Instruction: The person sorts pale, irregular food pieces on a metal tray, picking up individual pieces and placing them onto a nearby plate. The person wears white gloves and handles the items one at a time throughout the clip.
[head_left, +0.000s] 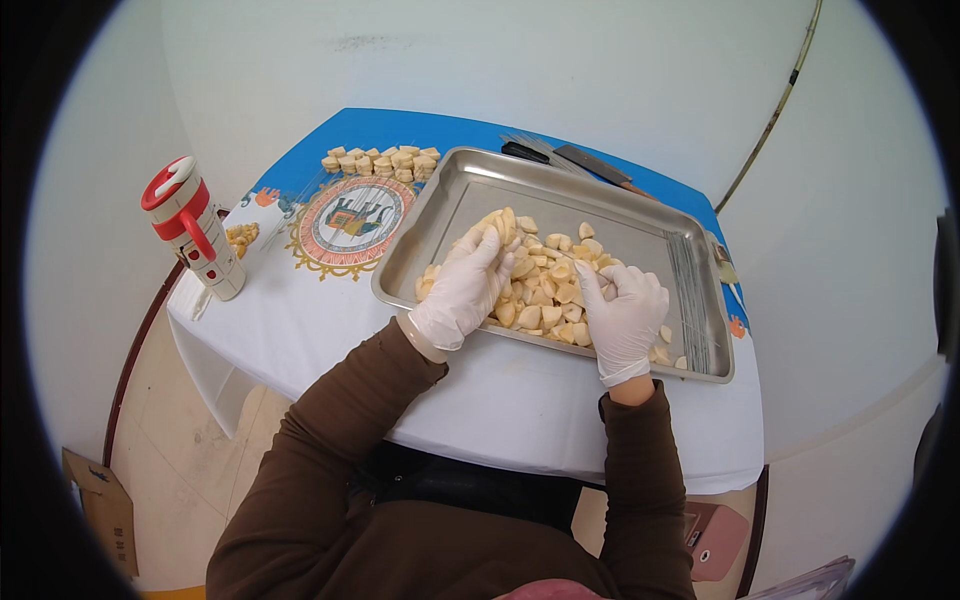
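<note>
Both my hands wear thin white gloves over a stainless steel tray (480, 195). My left hand (466, 281) holds several pale yellow food pieces (501, 221) stacked together. On the right, my right hand (626, 304) has thumb and fingers pinched, apparently on the end of a thin skewer running towards the left hand; its exact grip is hard to see. Between and beneath the hands lies a heap of loose cut pale yellow pieces (551, 289). A bundle of thin metal skewers (690, 300) lies along the tray's right side.
Skewered pieces (382, 163) sit in rows on the tablecloth (517, 420) at back left. Behind the tray are a cleaver (592, 163), a black-handled item (525, 152) and more skewers. A red-and-white tumbler (193, 229) stands left, beside small yellow scraps (241, 238).
</note>
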